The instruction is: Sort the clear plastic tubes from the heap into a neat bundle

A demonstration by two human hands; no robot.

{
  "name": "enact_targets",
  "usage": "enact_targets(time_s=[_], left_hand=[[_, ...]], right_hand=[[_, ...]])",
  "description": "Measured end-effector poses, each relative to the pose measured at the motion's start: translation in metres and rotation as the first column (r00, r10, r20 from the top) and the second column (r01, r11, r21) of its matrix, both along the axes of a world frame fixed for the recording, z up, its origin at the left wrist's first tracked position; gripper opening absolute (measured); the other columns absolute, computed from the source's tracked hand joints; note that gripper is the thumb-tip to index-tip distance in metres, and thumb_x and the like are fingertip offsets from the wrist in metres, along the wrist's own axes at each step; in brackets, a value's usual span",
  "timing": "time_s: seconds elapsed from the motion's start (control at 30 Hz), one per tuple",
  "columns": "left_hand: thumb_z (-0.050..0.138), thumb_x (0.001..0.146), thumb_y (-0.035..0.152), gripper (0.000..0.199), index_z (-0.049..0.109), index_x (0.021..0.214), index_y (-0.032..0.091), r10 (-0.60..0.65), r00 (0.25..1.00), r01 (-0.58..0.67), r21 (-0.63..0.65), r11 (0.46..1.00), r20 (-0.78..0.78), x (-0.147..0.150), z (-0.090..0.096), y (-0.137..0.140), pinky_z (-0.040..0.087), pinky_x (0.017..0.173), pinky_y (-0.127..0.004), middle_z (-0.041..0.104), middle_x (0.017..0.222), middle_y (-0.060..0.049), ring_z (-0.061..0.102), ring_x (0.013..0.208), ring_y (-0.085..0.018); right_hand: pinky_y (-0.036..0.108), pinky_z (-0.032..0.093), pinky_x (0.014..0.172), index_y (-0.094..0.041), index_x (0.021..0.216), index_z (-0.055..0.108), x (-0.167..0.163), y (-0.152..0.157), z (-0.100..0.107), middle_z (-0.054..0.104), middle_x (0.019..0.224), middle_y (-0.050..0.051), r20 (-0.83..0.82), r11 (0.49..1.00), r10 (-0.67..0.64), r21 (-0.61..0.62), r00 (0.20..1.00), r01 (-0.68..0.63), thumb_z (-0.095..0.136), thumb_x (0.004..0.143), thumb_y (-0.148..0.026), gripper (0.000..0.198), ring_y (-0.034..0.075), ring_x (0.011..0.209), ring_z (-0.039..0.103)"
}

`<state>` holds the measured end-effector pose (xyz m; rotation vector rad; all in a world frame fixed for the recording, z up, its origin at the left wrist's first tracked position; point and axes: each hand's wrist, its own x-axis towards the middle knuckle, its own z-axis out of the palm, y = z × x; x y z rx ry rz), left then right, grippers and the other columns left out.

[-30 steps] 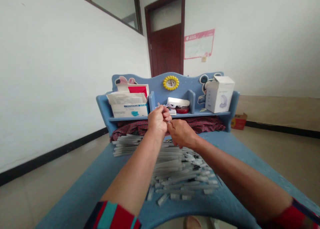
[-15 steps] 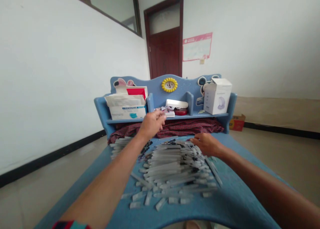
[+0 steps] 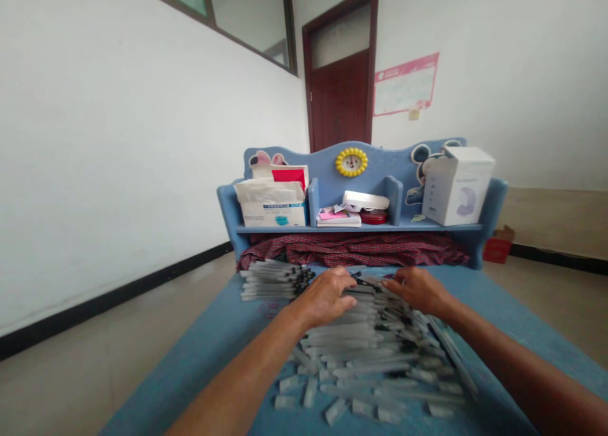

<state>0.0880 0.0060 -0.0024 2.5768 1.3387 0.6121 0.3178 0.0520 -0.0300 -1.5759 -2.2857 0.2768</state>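
Note:
A large pile of frosted pen barrels and black-ended pens (image 3: 361, 338) covers the middle of the blue table, with short translucent caps (image 3: 337, 410) scattered along its near side. Over the far left part of the pile is my left hand (image 3: 327, 296), thumb and fingers apart with nothing seen between them. My right hand (image 3: 420, 290) is at the far right edge of the pile, its thumb and fingers pinched together beside the black-ended pens; what they hold is too blurred to make out. Left of my left hand, a neater row of pens (image 3: 270, 281) lies with black ends pointing right.
Behind the pens, a blue shelf (image 3: 358, 229) carries a mask box (image 3: 273, 214), papers (image 3: 339, 218), a white case (image 3: 365, 200), a round red tin (image 3: 374, 217) and a white carton (image 3: 458, 189). Red checked cloth (image 3: 354, 249) is bunched underneath. The blue table (image 3: 190, 366) has a curved near edge.
My left hand has come down from in front of the shelf onto the far part of the pile. My right hand stays at the pile's far right. The view has swung left.

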Motion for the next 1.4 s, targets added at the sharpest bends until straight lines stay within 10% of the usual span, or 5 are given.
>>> enact_targets(time_s=[0.3,0.6,1.23,1.4], left_hand=[[0.052,0.058,0.004,0.015,0.061,0.054,0.017,0.383,0.891,-0.413,-0.084,0.907,-0.244,-0.096,0.018,0.002,0.033,0.054,-0.021,0.053,0.051,0.002,0.05,0.054,-0.014],[0.051,0.055,0.001,0.018,0.059,0.053,0.017,0.491,0.764,-0.56,-0.054,0.826,-0.419,-0.09,-0.009,0.006,0.036,0.059,-0.026,0.061,0.06,-0.004,0.057,0.065,-0.021],[0.044,0.077,0.018,0.009,0.052,0.072,0.019,0.366,0.902,-0.393,-0.084,0.916,-0.229,-0.076,0.021,-0.008,0.03,0.052,-0.022,0.049,0.063,0.002,0.047,0.06,-0.014],[0.039,0.087,0.024,0.019,0.058,0.086,0.019,0.135,0.99,-0.132,-0.068,0.989,0.038,-0.04,0.02,-0.016,0.038,0.062,-0.021,0.058,0.074,0.001,0.054,0.068,-0.014]], right_hand=[[0.022,0.03,0.045,-0.016,0.06,0.059,0.014,0.004,-0.024,0.047,0.048,-0.001,-0.335,0.988,0.085,0.149,0.938,-0.037,0.04,0.084,-0.052,0.047,0.012,0.047,0.045],[0.022,0.035,0.047,-0.018,0.062,0.059,0.017,-0.012,-0.025,0.053,0.052,0.0,-0.387,0.976,0.139,0.208,0.912,-0.061,0.044,0.085,-0.046,0.039,0.013,0.049,0.048],[0.023,0.031,0.05,-0.018,0.065,0.055,0.002,-0.027,-0.02,0.048,0.054,-0.003,-0.343,0.958,0.229,0.245,0.911,-0.149,0.04,0.089,-0.041,0.036,0.01,0.05,0.043],[0.022,0.032,0.051,-0.018,0.067,0.053,-0.006,-0.038,-0.012,0.047,0.057,-0.003,-0.416,0.953,0.286,0.217,0.863,-0.211,0.041,0.089,-0.037,0.031,0.01,0.053,0.043]])
